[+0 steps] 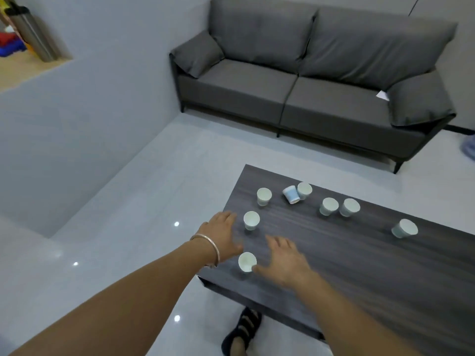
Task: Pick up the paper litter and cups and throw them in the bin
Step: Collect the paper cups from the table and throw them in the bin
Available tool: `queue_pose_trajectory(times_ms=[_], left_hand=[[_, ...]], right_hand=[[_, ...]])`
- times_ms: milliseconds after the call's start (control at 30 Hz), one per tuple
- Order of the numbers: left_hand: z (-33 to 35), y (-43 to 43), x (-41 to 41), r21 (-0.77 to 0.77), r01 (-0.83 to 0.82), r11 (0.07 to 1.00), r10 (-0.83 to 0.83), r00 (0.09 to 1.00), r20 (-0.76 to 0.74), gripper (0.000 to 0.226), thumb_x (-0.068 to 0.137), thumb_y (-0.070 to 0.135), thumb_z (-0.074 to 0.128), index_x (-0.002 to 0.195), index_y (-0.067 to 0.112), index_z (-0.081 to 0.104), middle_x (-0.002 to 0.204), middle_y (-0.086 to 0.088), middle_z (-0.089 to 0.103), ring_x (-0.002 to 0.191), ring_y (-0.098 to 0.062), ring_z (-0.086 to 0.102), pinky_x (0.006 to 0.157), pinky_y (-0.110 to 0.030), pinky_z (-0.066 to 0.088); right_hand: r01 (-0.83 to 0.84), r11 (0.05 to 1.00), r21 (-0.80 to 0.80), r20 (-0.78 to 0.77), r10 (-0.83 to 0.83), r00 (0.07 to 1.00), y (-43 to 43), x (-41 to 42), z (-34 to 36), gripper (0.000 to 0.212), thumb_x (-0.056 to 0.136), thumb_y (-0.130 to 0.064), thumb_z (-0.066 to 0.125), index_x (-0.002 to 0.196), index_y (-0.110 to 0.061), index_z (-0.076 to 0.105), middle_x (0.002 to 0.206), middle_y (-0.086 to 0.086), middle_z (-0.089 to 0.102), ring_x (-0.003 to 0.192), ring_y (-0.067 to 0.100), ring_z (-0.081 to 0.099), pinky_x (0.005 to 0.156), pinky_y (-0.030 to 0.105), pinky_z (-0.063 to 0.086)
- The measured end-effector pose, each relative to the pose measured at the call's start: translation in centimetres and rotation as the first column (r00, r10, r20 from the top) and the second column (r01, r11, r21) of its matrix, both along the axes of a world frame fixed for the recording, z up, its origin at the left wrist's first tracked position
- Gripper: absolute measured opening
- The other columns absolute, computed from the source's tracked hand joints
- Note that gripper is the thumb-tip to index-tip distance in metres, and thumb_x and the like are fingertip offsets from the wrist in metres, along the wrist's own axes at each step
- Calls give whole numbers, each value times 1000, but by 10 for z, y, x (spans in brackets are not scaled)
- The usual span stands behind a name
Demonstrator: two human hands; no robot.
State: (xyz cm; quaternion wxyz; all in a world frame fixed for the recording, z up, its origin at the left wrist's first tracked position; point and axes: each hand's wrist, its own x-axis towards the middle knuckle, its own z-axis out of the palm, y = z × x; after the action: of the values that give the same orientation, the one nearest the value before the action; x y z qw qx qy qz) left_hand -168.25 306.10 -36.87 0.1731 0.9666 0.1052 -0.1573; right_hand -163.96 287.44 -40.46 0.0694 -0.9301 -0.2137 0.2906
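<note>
Cups (247, 262): eight paper ones on table (359, 265), nearest at front-left corner. Likely light, thin-walled, crushable; pinch sidewall gently, probably stackable. Left hand (222, 236) and right hand (284, 263) spread, empty, flanking it.

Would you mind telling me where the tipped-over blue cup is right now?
In the head view, the blue cup lies on its side at the far side of the dark table, touching an upright white cup on its right, well beyond both hands.

Both bare arms stretched forward, left hand (223, 233) and right hand (284, 262) palms down, fingers spread, holding nothing
</note>
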Motion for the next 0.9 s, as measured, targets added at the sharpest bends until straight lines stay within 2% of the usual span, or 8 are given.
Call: queue_pose_trajectory(times_ms=[200, 300, 500, 600, 700, 800, 900], left_hand=[[-92, 25, 44, -80, 60, 995, -76, 975, -210, 92, 78, 46, 64, 150, 19, 13, 157, -1, 14, 143, -17, 15, 115, -33, 22], [-138, 39, 59, -124, 20, 992, -50, 969, -243, 88, 79, 41, 63, 150, 20, 15, 156, 1, 16, 143, -16, 16, 115, -30, 22], [-226, 52, 60, -220, -20, 975, -49, 951, -304, 88, 76, 34, 64, 150, 21, 17, 154, 0, 23, 140, -16, 24, 113, -27, 26], [-259, 60, 55, -269, 15, 963, -105, 941, -323, 91, 76, 36, 66, 150, 22, 16, 155, 1, 22, 141, -16, 23, 113, -25, 23], [-280, 68, 49, -323, 58, 945, -167, 932, -323, 96, 73, 41, 68, 150, 23, 15, 155, 0, 22, 140, -17, 23, 113, -27, 24], [-284, 75, 47, -401, 65, 914, -186, 944, -271, 100, 68, 47, 72, 149, 23, 19, 151, 3, 31, 137, -14, 30, 111, -24, 28], [-281, 85, 53, -478, 49, 877, -158, 969, -190, 94, 60, 53, 77, 141, 29, 34, 136, 11, 47, 123, -5, 45, 101, -18, 37]], right_hand=[[41, 999, -19, -151, -44, 988, 33, 39, -94, 104, 77, -58, 65, 154, -25, 5, 158, 1, 13, 143, 26, 19, 111, 46, 31], [19, 999, -47, -174, -27, 984, 50, 55, -140, 106, 77, -58, 67, 154, -27, 1, 161, 2, 4, 145, 28, 17, 112, 45, 32], [37, 993, -111, -248, -64, 967, 67, 51, -226, 108, 74, -60, 68, 153, -30, -1, 161, -2, -4, 139, 34, 26, 101, 46, 41], [78, 989, -127, -253, -108, 961, 73, 42, -253, 96, 78, -50, 69, 151, -29, 10, 155, 3, 14, 132, 31, 34, 98, 42, 43], [265, 962, -65, -252, -272, 929, 80, 37, -263, 83, 81, -45, 66, 147, -25, 21, 144, 1, 33, 126, 24, 41, 98, 37, 43], [492, 867, 82, -371, -432, 822, 96, 43, -255, 91, 76, -57, 66, 150, -25, 23, 149, -2, 34, 131, 19, 43, 102, 32, 40], [515, 837, 185, -496, -373, 784, 116, 48, -236, 104, 63, -76, 58, 150, -35, 21, 152, -11, 35, 136, 12, 38, 108, 29, 36]])
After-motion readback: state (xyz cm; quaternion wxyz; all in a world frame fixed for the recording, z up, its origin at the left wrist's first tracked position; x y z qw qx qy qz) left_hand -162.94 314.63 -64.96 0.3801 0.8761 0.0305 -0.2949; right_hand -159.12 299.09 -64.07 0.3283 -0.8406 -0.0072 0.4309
